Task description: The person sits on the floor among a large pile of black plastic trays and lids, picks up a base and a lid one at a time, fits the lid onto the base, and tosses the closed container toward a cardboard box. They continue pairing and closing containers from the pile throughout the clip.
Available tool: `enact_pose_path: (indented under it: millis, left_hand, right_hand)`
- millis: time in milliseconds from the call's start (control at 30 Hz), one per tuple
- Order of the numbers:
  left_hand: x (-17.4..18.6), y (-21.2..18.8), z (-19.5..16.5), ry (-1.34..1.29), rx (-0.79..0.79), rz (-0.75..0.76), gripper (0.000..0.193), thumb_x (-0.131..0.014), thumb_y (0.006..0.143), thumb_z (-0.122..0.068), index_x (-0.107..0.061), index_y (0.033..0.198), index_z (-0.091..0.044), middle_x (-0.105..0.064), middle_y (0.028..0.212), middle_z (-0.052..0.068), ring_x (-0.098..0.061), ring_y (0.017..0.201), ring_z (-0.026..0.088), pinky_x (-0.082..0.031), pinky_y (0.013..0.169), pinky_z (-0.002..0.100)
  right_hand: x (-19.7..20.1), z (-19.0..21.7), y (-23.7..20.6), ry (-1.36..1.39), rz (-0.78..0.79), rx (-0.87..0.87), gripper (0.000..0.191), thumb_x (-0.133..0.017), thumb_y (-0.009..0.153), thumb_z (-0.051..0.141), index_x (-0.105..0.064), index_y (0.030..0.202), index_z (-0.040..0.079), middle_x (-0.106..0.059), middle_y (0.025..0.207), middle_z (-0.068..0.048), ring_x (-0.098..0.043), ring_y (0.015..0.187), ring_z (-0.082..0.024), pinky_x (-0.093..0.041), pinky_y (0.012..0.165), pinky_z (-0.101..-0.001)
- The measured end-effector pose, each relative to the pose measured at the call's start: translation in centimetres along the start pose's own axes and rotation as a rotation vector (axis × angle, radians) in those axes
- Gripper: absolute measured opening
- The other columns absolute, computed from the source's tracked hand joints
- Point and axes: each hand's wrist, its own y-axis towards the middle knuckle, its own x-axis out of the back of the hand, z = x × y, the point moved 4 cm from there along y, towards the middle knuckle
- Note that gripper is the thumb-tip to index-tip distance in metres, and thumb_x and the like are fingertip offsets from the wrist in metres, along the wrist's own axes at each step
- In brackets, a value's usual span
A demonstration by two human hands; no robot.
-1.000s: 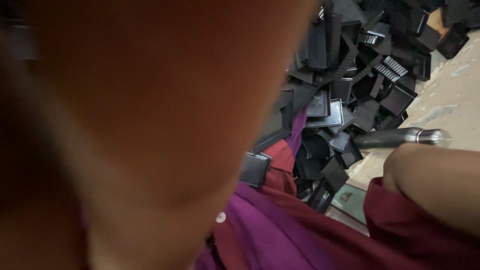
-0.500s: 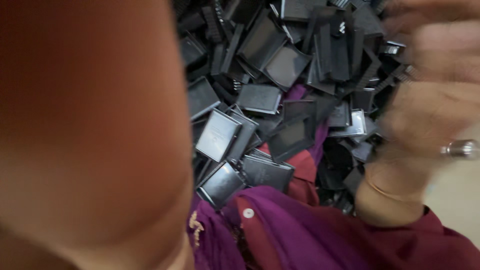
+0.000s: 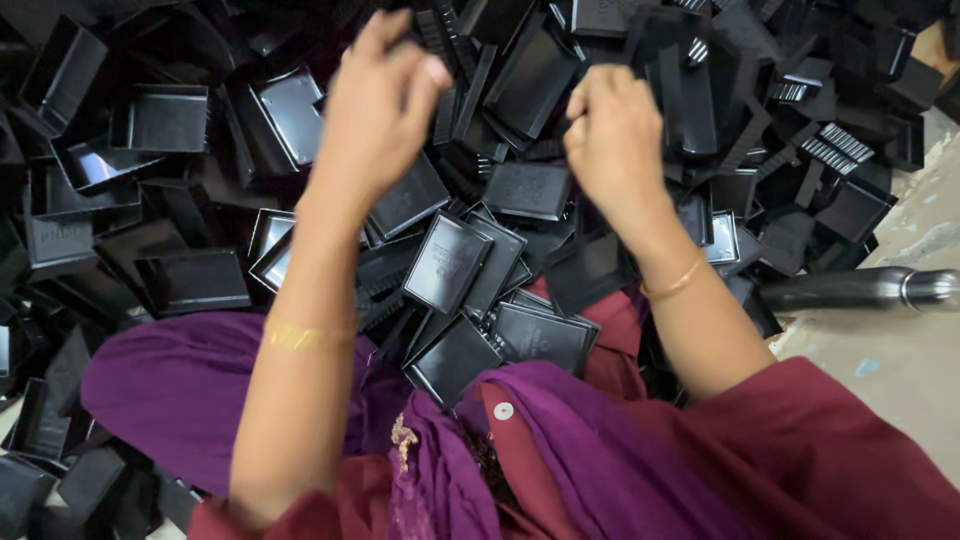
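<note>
A big heap of black plastic trays (image 3: 160, 115) and flat lids covers almost all the upper part of the frame, lying in every direction, some with the hollow side up and some on the edge. In the upper middle the left hand (image 3: 375, 105) is raised over this heap with the fingers curled together; it seems to pinch something small and dark at the fingertips, but I cannot tell what it is. Just beside it, the right hand (image 3: 615, 135) is closed like a loose fist, and a black piece near its fingers may be gripped, though the dark pile behind makes this hard to see. Both wrists carry a thin gold bangle (image 3: 672, 285). Below the hands, in the centre, a flat black lid (image 3: 447, 262) leans tilted on other lids, near the purple cloth (image 3: 180, 385) that spreads over the lower left and covers part of the pile. A maroon sleeve (image 3: 850, 450) fills the lower right corner. At the right edge a dark metal bottle (image 3: 860, 290) lies on its side on the pale floor (image 3: 900, 370), cut off by the frame. Some ribbed black pieces (image 3: 835, 150) are in the upper right.
</note>
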Motion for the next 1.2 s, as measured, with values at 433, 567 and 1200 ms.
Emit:
enact_pose_path:
  millis: [433, 567, 1200]
  left_hand:
    - [-1.9, -7.6, 5.4, -1.062, 0.342, -0.254, 0.049, -0.064, 0.104, -0.005, -0.046, 0.149, -0.013, -0.065, 0.125, 0.006, -0.066, 0.113, 0.015, -0.057, 0.099, 0.031]
    - [-3.5, -7.8, 4.2, -1.562, 0.526, -0.423, 0.049, -0.057, 0.107, -0.018, -0.041, 0.154, -0.012, -0.064, 0.133, 0.008, -0.064, 0.117, 0.016, -0.055, 0.102, 0.029]
    - [-4.9, -7.9, 1.3, -1.454, 0.343, -0.285, 0.062, -0.044, 0.113, -0.045, -0.038, 0.162, -0.008, -0.054, 0.147, 0.013, -0.061, 0.123, 0.023, -0.051, 0.108, 0.041]
  right_hand:
    - [-2.3, 0.1, 1.4, 1.419, -0.370, -0.331, 0.026, -0.074, 0.093, -0.014, -0.069, 0.113, 0.003, -0.060, 0.102, 0.000, -0.055, 0.095, -0.009, -0.046, 0.092, -0.0238]
    - [-7.1, 4.1, 0.3, 1.771, -0.308, -0.548, 0.017, -0.064, 0.096, -0.011, -0.067, 0.107, 0.002, -0.064, 0.104, -0.006, -0.061, 0.098, -0.015, -0.051, 0.096, -0.0302]
    - [-4.0, 11.7, -2.8, 1.208, 0.263, -0.383, 0.064, -0.086, 0.085, 0.012, -0.051, 0.138, 0.008, -0.063, 0.124, -0.013, -0.066, 0.113, -0.016, -0.057, 0.099, -0.0323]
